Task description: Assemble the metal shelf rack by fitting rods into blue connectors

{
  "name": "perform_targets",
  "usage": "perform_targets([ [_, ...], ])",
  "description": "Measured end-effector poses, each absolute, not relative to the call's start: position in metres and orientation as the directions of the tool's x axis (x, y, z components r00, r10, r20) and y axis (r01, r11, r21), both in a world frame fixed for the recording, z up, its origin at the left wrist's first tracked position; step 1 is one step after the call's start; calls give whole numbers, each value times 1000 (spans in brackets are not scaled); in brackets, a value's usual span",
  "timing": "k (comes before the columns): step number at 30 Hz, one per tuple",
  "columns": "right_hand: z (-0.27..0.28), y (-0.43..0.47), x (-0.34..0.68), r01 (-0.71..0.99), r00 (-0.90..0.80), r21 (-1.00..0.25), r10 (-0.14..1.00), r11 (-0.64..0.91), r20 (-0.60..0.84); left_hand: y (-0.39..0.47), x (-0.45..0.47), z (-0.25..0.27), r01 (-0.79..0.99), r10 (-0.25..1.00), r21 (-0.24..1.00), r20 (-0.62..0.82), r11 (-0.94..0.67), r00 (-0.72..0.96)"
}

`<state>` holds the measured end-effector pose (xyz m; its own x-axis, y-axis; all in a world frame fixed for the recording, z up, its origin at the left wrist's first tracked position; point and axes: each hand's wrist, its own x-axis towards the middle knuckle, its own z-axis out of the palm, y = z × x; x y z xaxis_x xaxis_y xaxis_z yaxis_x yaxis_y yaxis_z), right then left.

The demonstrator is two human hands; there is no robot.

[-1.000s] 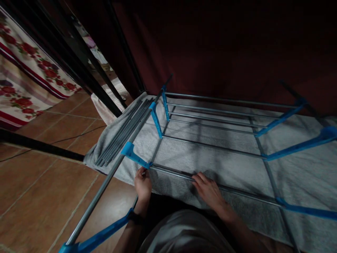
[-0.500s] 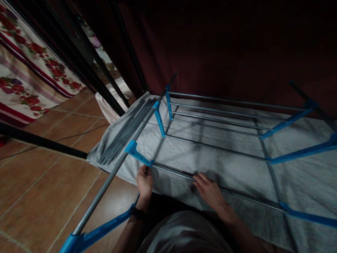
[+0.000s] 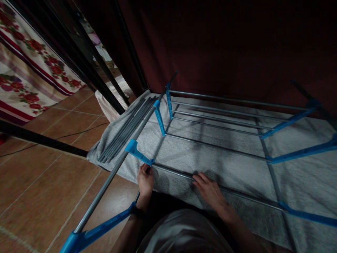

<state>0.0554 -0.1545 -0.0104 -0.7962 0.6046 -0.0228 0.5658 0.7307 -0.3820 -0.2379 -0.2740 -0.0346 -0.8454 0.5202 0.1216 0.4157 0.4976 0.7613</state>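
Barely anything has moved since a second ago: view swung slightly left, both hands at the same spots on the rack (image 3: 160,119). Grey cloth (image 3: 189,154) ends near the left hand (image 3: 145,181), tile floor (image 3: 39,186) running off beyond; dark red backdrop (image 3: 223,52) closes the far side. Open gaps between bars. Rack sits on the cloth, near bar (image 3: 172,171) at both hands: left fingers bunched narrow just under a blue bracket (image 3: 140,154), can't tell what they pinch; right hand (image 3: 207,191) has fingers laid over the bar, thumb hidden, grip unclear. Rack: thin grey metal bars, bright blue brackets. Loose tubes (image 3: 126,130) bundled alongside.
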Motion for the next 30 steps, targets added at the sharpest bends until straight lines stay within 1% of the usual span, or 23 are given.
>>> perform_targets([
  [5, -10, -155, 55, 575, -790, -384, 612, 722, -32, -273, -240, -29, 378, 489, 780, 107, 499, -866],
  [8, -11, -155, 56, 574, -791, -381, 611, 725, -31, -275, -237, -30, 377, 494, 771, 94, 513, -864],
  [11, -12, -155, 56, 576, -794, -374, 607, 727, -43, -281, -231, -33, 436, 515, 741, 143, 511, -845],
  [14, -11, -154, 56, 583, -793, -361, 606, 727, -60, -286, -225, -37, 503, 516, 682, 211, 531, -830],
  [16, -9, -154, 56, 580, -796, -357, 602, 732, -59, -287, -224, -38, 516, 510, 650, 222, 558, -831],
  [19, -8, -155, 56, 581, -796, -354, 603, 733, -59, -287, -224, -38, 523, 529, 633, 203, 571, -824],
  [30, -4, -153, 54, 604, -784, -341, 613, 720, -96, -287, -230, -37, 478, 551, 664, 117, 575, -826],
])
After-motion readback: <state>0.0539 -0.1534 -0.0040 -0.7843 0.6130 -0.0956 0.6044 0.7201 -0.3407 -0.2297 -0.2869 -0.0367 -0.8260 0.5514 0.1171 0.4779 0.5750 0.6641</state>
